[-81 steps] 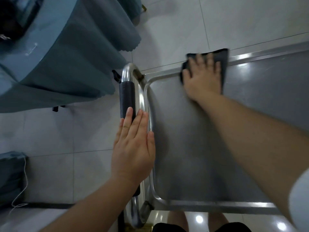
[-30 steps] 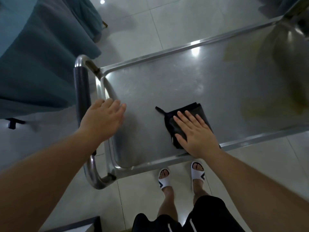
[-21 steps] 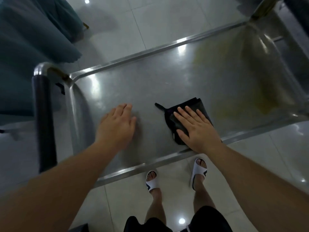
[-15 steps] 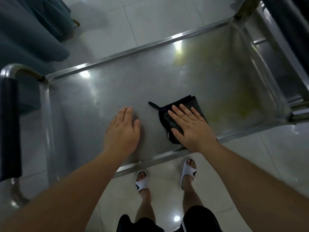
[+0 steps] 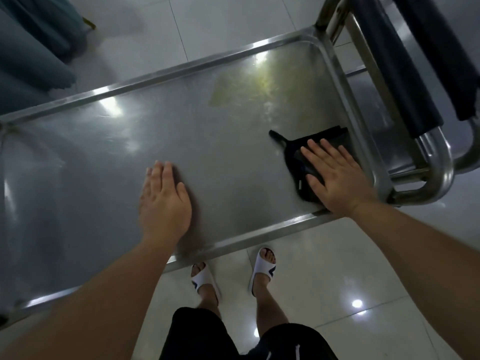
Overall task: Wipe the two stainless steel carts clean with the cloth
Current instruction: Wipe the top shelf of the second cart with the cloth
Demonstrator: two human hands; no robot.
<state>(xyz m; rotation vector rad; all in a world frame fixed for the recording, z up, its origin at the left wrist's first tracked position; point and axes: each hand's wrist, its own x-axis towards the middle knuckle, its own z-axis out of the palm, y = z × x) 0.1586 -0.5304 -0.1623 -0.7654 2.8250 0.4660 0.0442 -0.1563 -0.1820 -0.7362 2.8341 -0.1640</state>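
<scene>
Head view. The right hand (image 5: 340, 183) lies flat, fingers straight and slightly spread, pressing the dark cloth (image 5: 306, 162) onto the top shelf of the cart (image 5: 181, 141). The cloth sits near the right end of the shelf, close to the near rim and just beside the raised right edge; part of it shows beyond the fingertips, the rest is under the palm. The left hand (image 5: 165, 201) is also flat and holds nothing; it rests on bare steel near the middle of the shelf, well apart from the cloth, and appears to brace the cart.

Progress, as judged from this view: the task is under way but not finished. A yellowish smear (image 5: 241, 92) lies on the far right part of the shelf, between the cloth and the far rim, and the cloth does not touch it. The left and middle areas look grey and reflective, with no obvious marks, though glare and blur limit what can be confirmed. Any lower shelf of this cart is hidden.

The second cart (image 5: 405, 81) stands just beside the right end, its dark padded handles in view. Its surfaces are mostly out of frame; its condition cannot be told. It is likely still to be wiped.
</scene>
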